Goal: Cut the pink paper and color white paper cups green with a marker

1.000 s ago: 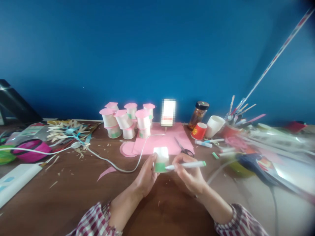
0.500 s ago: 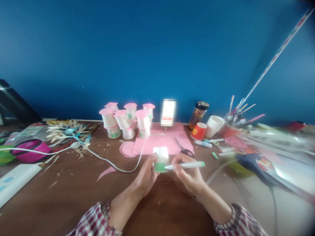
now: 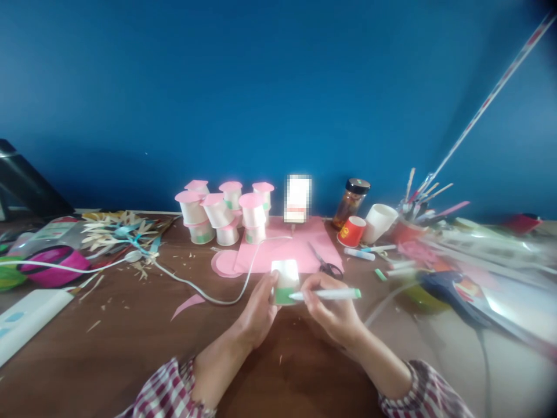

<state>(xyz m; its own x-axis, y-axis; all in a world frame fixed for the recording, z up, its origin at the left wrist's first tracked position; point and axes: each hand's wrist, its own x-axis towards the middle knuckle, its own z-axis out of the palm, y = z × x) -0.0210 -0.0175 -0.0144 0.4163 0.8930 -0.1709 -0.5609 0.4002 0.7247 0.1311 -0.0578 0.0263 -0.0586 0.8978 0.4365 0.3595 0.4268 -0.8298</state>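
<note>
My left hand (image 3: 261, 310) grips a white paper cup (image 3: 285, 273) by its left side, just in front of the pink sheet. A green coloured patch (image 3: 285, 294) covers the cup's lower part. Between the fingers of my right hand (image 3: 328, 307) is a green marker (image 3: 333, 294), its tip against or very near the right side of that patch. The marker's loose green cap (image 3: 380, 274) lies on the table to the right.
Stacked white cups with pink paper tops (image 3: 217, 212) stand behind to the left. Scissors (image 3: 324, 262) rest on pink paper (image 3: 278, 252). A white cable (image 3: 195, 293) crosses the left. A red cup (image 3: 351, 231), jar (image 3: 350, 203) and glue gun (image 3: 456, 299) are on the right.
The marker has shifted very slightly left along with my right hand, and the cup has turned or moved a touch to the right. Everything else stays in place.
</note>
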